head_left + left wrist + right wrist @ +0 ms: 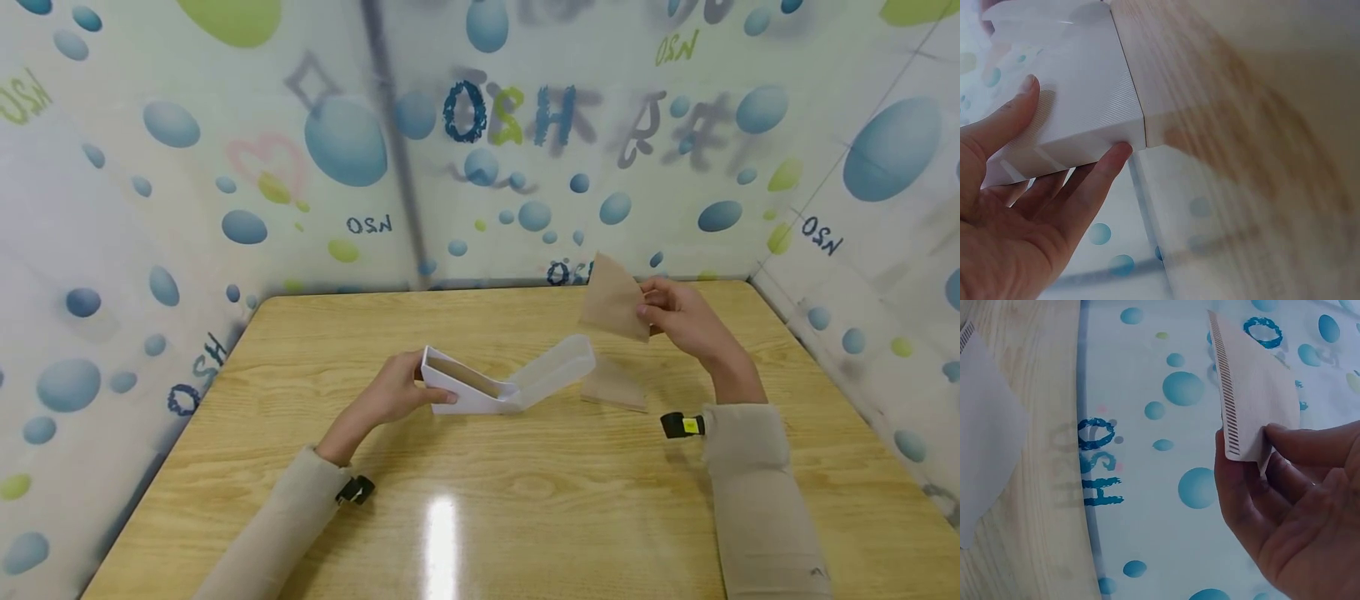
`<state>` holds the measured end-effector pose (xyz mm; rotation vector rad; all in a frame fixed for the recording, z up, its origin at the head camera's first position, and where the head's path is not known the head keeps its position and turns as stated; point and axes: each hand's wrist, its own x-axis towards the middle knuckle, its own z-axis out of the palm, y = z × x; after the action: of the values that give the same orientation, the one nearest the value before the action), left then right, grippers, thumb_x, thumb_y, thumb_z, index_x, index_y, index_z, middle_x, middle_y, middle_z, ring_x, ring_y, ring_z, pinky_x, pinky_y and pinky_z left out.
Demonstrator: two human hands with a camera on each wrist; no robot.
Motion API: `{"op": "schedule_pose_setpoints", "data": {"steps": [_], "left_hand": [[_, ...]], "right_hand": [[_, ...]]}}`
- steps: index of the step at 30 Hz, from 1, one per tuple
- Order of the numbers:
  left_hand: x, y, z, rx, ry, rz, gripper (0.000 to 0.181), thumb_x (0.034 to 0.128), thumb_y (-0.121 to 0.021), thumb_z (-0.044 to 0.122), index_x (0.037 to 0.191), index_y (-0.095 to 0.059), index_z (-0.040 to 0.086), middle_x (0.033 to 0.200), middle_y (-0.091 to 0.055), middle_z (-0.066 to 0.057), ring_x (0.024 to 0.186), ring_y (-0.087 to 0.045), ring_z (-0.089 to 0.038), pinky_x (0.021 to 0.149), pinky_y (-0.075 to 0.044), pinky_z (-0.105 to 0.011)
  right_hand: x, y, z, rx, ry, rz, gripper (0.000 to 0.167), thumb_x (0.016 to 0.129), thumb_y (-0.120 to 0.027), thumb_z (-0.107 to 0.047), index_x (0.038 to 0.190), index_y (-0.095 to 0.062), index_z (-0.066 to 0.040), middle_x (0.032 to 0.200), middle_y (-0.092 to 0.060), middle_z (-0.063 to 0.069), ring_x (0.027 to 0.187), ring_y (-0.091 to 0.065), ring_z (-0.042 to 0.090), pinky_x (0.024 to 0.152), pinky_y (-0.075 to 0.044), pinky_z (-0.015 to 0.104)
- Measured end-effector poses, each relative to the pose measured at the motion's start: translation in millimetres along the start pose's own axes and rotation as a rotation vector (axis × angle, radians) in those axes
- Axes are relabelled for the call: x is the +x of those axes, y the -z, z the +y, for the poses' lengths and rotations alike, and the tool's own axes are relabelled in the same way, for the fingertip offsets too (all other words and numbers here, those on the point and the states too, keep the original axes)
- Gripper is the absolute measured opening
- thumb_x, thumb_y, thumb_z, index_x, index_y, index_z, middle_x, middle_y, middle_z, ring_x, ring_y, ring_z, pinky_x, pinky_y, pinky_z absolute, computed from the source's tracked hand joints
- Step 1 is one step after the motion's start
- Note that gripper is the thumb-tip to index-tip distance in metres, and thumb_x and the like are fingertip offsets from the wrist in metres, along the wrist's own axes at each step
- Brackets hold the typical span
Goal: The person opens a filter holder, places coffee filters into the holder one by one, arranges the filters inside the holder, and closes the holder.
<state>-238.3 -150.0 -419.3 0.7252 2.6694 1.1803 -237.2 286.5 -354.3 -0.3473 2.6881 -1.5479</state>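
A white box [468,398] with a translucent flip lid [558,371] lies on the table, its lid swung out to the right. Brown paper shows inside the box. My left hand [393,387] grips the box at its left end; the left wrist view shows the thumb on one face and fingers along the other side of the box [1079,94]. Above the table, my right hand [678,317] pinches a brown paper coffee filter [615,300] by its corner. The crimped seam of this coffee filter [1250,394] is visible in the right wrist view.
More brown coffee filters [611,390] lie on the wooden table [540,500], right of the lid and below the raised one. A patterned wall covering [480,217] rises behind the table and at both sides. Black wrist straps [682,425] sit at the cuffs.
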Motion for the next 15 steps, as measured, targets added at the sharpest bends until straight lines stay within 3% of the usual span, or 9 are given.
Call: {"op": "schedule_pose_setpoints", "data": {"steps": [4, 11, 15], "left_hand": [[-0.1, 0.0, 0.4, 0.0, -0.005, 0.0, 0.036, 0.085, -0.087, 0.024, 0.113, -0.07, 0.009, 0.105, -0.075, -0.009, 0.094, -0.071, -0.02, 0.078, -0.055, -0.034], [-0.5, 0.1, 1.8, -0.004, 0.001, 0.0, 0.037, 0.0851, -0.087, 0.024, 0.114, -0.07, 0.009, 0.105, -0.075, -0.008, 0.094, -0.071, -0.02, 0.078, -0.054, -0.034], [0.0, 0.1, 0.1, 0.001, -0.005, -0.002, 0.037, 0.0855, -0.087, 0.025, 0.114, -0.07, 0.009, 0.106, -0.075, -0.009, 0.094, -0.071, -0.02, 0.078, -0.054, -0.034]], "right_hand": [[-2.0, -1.2, -6.5, -0.013, 0.017, 0.037, 0.029, 0.108, -0.052, -0.009, 0.133, -0.052, 0.006, 0.121, -0.064, 0.024, 0.089, -0.063, 0.005, 0.077, -0.056, 0.023], [-6.1, -2.4, -16.4, -0.023, 0.063, 0.085, 0.028, 0.108, -0.053, -0.009, 0.133, -0.051, 0.005, 0.11, -0.066, 0.006, 0.087, -0.063, 0.005, 0.076, -0.056, 0.02], [-7.8, -4.2, -20.7, -0.027, 0.081, 0.094, 0.032, 0.108, -0.053, -0.009, 0.136, -0.051, 0.005, 0.116, -0.066, 0.017, 0.087, -0.063, 0.001, 0.076, -0.055, 0.019]]}}
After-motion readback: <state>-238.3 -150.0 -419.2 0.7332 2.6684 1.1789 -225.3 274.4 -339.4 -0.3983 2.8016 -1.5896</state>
